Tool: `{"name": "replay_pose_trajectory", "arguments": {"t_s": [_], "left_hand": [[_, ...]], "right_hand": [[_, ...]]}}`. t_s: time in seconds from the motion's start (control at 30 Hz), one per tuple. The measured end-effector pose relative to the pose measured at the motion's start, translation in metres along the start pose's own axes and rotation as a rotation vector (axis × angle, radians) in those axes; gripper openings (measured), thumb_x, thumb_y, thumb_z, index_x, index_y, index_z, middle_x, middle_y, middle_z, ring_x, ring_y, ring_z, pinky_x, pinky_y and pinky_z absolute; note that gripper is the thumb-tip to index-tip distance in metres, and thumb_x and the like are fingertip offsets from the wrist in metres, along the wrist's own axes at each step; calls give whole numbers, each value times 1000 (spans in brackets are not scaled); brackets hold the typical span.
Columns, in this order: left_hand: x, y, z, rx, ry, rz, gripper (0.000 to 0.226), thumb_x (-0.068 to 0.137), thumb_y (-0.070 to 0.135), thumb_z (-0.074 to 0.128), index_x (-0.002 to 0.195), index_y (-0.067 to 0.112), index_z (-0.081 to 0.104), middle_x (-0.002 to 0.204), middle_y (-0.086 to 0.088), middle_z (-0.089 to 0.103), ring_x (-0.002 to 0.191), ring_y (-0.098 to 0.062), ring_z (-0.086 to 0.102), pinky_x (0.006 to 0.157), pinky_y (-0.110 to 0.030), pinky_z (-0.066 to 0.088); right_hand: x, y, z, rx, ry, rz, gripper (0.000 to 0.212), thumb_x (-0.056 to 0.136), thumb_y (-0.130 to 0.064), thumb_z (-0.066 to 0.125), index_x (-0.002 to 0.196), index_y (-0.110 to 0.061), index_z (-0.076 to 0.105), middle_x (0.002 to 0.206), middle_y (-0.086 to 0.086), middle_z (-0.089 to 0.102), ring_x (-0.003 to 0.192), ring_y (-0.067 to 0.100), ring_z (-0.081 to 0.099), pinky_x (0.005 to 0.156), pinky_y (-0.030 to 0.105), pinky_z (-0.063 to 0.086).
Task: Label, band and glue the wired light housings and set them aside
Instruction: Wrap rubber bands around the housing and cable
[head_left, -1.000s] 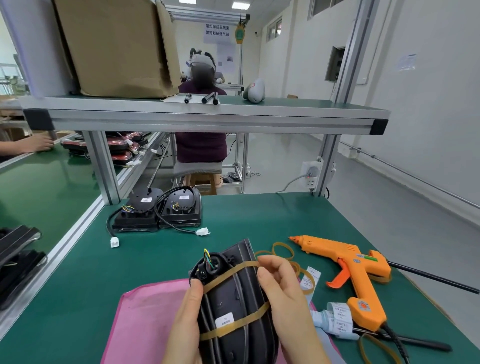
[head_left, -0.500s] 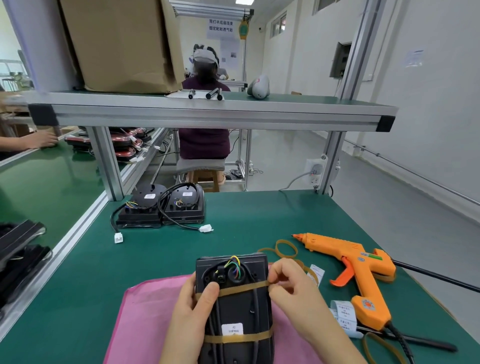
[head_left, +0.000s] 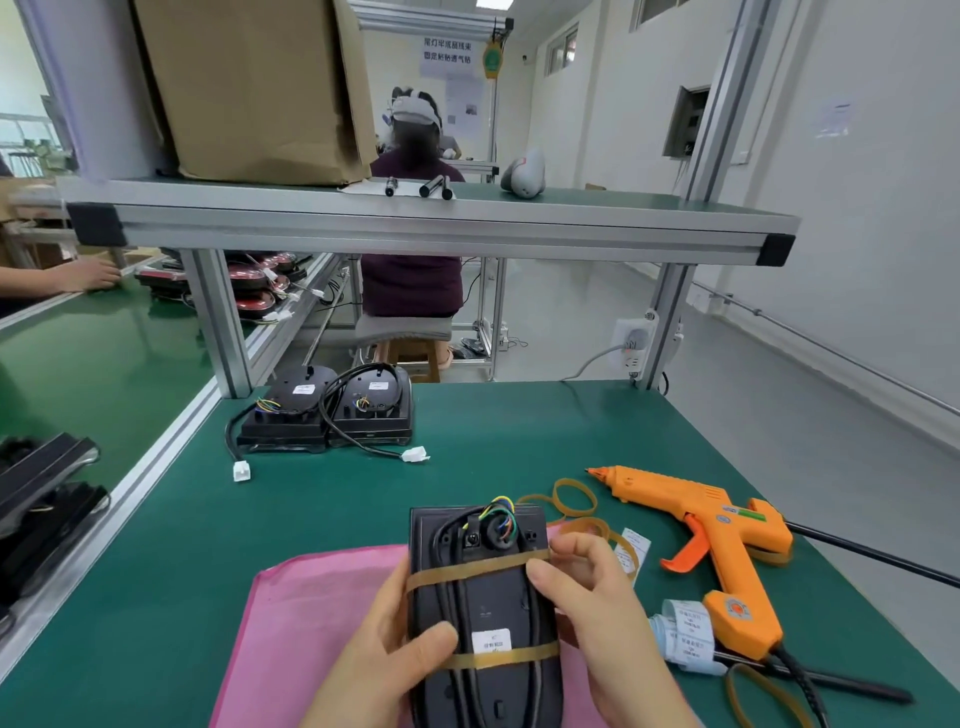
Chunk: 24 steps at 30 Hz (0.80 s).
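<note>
A black wired light housing (head_left: 493, 603) lies back-up over the pink cloth (head_left: 311, 613), with a white label and two tan rubber bands across it. My left hand (head_left: 395, 649) grips its left edge, thumb on the back. My right hand (head_left: 587, 587) holds the right edge, with its fingers curled at the upper band. Coloured wires stick out of the housing's top end. Two more black housings (head_left: 332, 410) with cables and white plugs stand at the far left of the green table.
An orange glue gun (head_left: 711, 535) lies at the right, its cord running off the near edge. Loose rubber bands (head_left: 574, 496) and a label roll (head_left: 685, 639) lie beside it. An aluminium shelf (head_left: 415, 228) spans overhead. Another person sits beyond the table.
The housing turned from tilted to square and flat over the cloth. The upper band now lies straight across it. My right hand shifted down along the right edge.
</note>
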<state>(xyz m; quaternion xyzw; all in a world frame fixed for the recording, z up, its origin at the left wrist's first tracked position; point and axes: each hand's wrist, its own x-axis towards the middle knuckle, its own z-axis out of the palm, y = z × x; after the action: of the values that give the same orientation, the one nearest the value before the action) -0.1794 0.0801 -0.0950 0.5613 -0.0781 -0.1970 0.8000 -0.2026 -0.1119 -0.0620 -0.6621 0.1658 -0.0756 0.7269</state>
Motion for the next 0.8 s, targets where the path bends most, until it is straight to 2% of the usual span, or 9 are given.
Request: {"name": "replay_pose_trajectory", "arguments": {"t_s": [0.13,0.27,0.4,0.47,0.57,0.63,0.7,0.73,0.8], "left_hand": [[-2,-4,6,42,121,15,59,79,-10,71,125,20,51,101,4,76,87,-13,73,63,-18,55],[-4,2,11,76,299,-19,38,83,3,68,113,26,64,89,4,77,74,-7,73,55,-14,52],[-3,10,12,131,345,-50,41,82,20,72,122,26,63,115,0,70,107,-19,64,96,-35,46],[-3,12,14,152,373,-66,44,83,21,72,125,24,61,120,-1,67,112,-21,61,99,-37,44],[-2,12,16,157,397,-53,41,83,21,72,123,23,62,114,3,69,99,-12,63,77,-24,45],[-1,11,15,149,412,-54,43,83,21,72,125,22,61,121,-1,66,104,-16,61,75,-24,42],[0,8,12,123,417,-48,45,83,22,72,127,22,61,125,-3,63,111,-19,58,79,-26,41],[0,7,12,110,419,-47,45,83,23,72,127,23,61,125,-3,64,111,-20,58,82,-27,41],[1,6,11,77,418,-53,42,83,21,72,124,22,61,117,1,67,101,-13,64,78,-24,44]], "right_hand": [[-9,-5,6,-76,-13,4,47,58,-29,78,99,-18,59,103,8,68,90,20,63,87,42,53],[-10,-6,-2,-190,-94,22,26,83,-18,75,104,-21,60,110,1,67,100,17,63,95,40,52],[-1,-30,-43,-301,19,-73,11,86,-18,69,93,-26,66,90,-11,73,82,3,66,65,18,53],[11,-43,-80,-434,208,-111,7,87,-23,68,93,-25,64,91,-9,71,80,5,63,71,25,53],[35,-54,-136,-906,392,35,31,87,-49,63,102,-22,60,99,-8,59,91,13,57,80,38,51],[49,-54,-157,-1140,336,230,49,84,-62,58,96,-15,58,104,1,63,83,15,57,75,35,50],[59,-50,-165,-1156,234,366,56,82,-67,56,103,-16,56,119,10,62,87,19,57,77,34,50],[62,-47,-166,-1091,213,396,64,81,-68,57,118,-15,55,126,12,59,94,22,57,78,35,49],[65,-42,-164,-935,218,422,82,77,-66,64,135,-12,46,130,13,55,101,26,55,77,35,49]]}}
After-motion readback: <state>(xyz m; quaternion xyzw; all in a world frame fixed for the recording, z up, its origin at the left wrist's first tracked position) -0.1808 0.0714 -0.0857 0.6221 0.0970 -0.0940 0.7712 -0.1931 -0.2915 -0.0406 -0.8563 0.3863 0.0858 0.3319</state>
